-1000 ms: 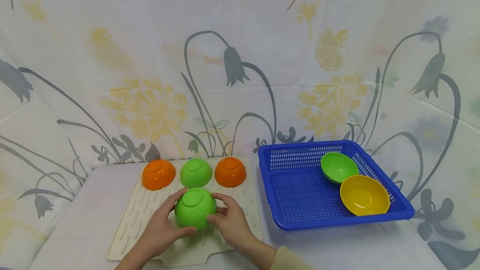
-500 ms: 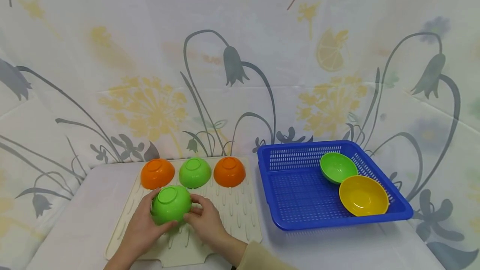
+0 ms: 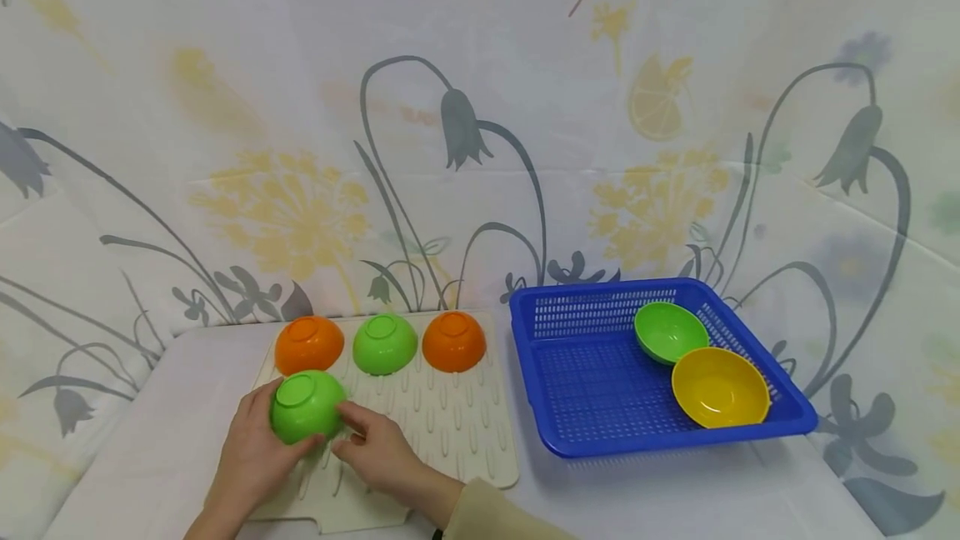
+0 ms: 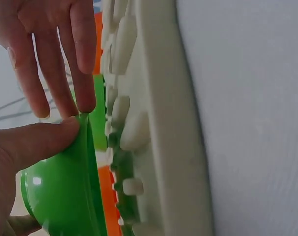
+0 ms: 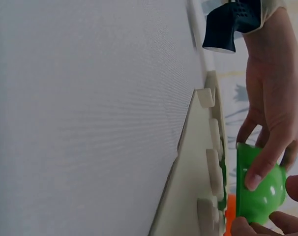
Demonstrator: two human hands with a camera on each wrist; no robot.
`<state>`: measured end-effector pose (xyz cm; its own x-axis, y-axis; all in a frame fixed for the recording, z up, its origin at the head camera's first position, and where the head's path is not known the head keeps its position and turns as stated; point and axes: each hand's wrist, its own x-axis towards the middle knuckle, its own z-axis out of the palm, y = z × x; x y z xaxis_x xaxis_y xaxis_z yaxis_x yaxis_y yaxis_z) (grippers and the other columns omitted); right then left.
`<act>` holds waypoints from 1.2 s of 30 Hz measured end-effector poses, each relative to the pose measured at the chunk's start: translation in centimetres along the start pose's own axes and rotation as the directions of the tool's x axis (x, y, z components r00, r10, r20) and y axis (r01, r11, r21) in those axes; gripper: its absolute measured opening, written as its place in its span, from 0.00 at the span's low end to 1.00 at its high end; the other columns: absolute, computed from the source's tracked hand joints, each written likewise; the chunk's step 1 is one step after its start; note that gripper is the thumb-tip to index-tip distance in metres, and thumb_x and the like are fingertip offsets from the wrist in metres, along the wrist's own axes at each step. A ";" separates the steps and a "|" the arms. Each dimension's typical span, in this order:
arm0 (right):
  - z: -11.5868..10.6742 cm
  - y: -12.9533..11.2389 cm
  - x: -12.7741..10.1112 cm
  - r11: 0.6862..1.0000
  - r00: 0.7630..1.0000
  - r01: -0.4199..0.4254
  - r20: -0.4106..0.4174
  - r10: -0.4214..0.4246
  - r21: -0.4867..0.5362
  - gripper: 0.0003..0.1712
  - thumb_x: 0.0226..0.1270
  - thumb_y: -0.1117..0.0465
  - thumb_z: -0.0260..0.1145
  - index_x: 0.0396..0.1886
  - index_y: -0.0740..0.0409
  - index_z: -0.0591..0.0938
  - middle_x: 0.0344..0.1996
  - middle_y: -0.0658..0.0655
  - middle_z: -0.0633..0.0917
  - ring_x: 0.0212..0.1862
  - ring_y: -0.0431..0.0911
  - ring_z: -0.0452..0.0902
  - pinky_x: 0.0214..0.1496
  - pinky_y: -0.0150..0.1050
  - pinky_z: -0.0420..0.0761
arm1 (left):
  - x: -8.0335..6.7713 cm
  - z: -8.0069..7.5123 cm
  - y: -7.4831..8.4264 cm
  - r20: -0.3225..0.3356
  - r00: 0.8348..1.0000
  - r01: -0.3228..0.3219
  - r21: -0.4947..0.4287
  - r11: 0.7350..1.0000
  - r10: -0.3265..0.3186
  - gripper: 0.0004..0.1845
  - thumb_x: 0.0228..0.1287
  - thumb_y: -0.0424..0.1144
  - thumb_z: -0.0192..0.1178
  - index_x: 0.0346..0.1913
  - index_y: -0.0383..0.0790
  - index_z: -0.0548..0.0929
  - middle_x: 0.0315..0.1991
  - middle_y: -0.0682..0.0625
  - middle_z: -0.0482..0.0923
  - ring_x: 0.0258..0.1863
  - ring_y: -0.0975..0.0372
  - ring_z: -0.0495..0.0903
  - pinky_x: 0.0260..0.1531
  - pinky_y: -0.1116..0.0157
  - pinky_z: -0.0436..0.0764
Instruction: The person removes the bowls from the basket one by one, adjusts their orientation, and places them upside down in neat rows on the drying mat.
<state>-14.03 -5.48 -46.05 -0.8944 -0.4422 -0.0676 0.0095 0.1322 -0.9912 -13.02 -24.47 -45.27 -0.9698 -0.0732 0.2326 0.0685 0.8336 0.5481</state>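
My left hand [image 3: 247, 444] grips a green bowl [image 3: 309, 412], held bottom up over the left part of a cream ribbed drying tray [image 3: 468, 461]. In the left wrist view my left thumb [image 4: 38, 142] presses beside the bowl's rim. My right hand [image 3: 386, 455] is at the bowl's right side, with its fingertips [image 4: 85, 101] right at the rim and its thumb apart from it. Behind stand an orange bowl [image 3: 310, 344], another green bowl [image 3: 386, 344] and a second orange bowl [image 3: 454, 342], all upside down in a row on the tray.
A blue plastic basket [image 3: 551, 432] sits right of the tray. Inside it, at the right, lie a green bowl [image 3: 670, 332] and a yellow bowl [image 3: 720, 388], both mouth up. A floral cloth [image 3: 525, 65] hangs behind the white table surface [image 3: 562, 507].
Both hands have moved left with the green bowl, from the tray's middle to its left side in front of the left orange bowl. The right thumb has come off the bowl.
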 end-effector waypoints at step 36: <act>1.1 -0.3 1.5 0.995 0.995 -0.095 0.037 0.096 -0.020 0.29 0.67 0.63 0.65 0.68 0.49 0.76 0.62 0.47 0.79 0.58 0.36 0.75 0.60 0.34 0.76 | 0.9 -1.7 -2.5 0.155 0.982 0.099 0.043 0.994 -0.105 0.59 0.43 0.51 0.80 0.68 0.20 0.56 0.59 0.23 0.61 0.56 0.32 0.67 0.52 0.32 0.69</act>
<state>-14.86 -7.15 -46.01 -0.8722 -0.4601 -0.1661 0.0853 0.1913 -0.9778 -13.67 -27.60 -45.06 -0.9962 -0.0744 0.0462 -0.0384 0.8451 0.5333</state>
